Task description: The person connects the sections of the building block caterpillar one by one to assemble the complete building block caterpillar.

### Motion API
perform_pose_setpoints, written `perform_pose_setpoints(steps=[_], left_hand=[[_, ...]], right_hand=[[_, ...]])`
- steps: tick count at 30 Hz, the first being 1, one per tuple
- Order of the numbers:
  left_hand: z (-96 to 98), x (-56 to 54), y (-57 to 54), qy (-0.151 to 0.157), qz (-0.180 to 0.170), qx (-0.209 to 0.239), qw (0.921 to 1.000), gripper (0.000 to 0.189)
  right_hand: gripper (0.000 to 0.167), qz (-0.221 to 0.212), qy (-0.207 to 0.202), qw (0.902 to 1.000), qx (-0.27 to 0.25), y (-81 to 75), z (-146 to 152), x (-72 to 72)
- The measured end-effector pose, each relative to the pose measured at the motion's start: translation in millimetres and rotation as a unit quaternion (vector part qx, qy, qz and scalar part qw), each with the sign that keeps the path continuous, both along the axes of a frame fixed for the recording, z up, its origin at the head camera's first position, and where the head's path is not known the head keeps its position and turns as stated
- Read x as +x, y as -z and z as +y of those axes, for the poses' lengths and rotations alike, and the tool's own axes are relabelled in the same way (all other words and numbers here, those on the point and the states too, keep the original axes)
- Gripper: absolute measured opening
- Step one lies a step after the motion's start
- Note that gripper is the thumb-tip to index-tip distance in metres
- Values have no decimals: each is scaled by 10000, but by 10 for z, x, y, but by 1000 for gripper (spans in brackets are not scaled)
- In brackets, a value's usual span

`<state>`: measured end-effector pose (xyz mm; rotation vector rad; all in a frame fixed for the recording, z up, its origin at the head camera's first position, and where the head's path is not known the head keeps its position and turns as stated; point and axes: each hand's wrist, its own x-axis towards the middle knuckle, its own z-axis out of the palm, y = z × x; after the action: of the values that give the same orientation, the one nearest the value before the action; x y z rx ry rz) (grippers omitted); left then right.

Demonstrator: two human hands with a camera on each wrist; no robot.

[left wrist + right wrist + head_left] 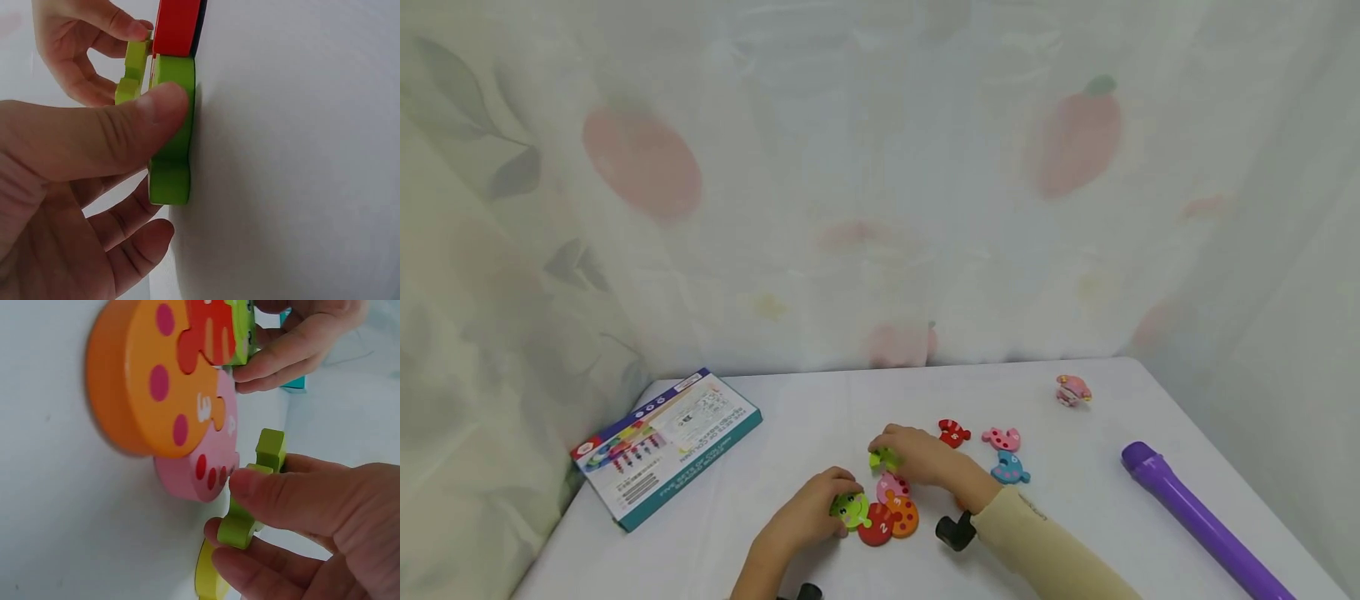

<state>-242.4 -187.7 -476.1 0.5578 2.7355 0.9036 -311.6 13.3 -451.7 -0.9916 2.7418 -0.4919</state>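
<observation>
My left hand (808, 510) grips the green smiling-face puzzle piece (850, 512) at its outer edge, thumb on its side. This piece adjoins a red piece numbered 2 (875, 528), followed by a spotted orange piece numbered 3 (907, 517) and a pink piece numbered 4 (891, 486), in a curved chain flat on the table. Just beyond the pink piece, my right hand (921, 457) pinches a smaller green puzzle piece (237, 528), tilted, between thumb and fingers. A yellow piece (209, 572) lies beneath those fingers, partly hidden by them.
On the white table (737, 550), a puzzle box (670, 450) lies at left. Loose red (953, 433), pink (1002, 439) and blue (1010, 468) pieces lie beyond my right forearm. A small pink toy (1073, 390) stands far right, a purple stick (1202, 517) nearer.
</observation>
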Motion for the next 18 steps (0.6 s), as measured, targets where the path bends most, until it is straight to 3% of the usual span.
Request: perform_pose_setpoints(steps=[10, 18], left_hand=[[-4, -1, -2, 10, 24, -19, 10000, 45], [-2, -3, 7, -2, 24, -69, 10000, 45]], right_hand=[[35, 524, -540, 9957, 538, -15, -1, 33], [36, 910, -991, 9845, 1127, -44, -32, 28]])
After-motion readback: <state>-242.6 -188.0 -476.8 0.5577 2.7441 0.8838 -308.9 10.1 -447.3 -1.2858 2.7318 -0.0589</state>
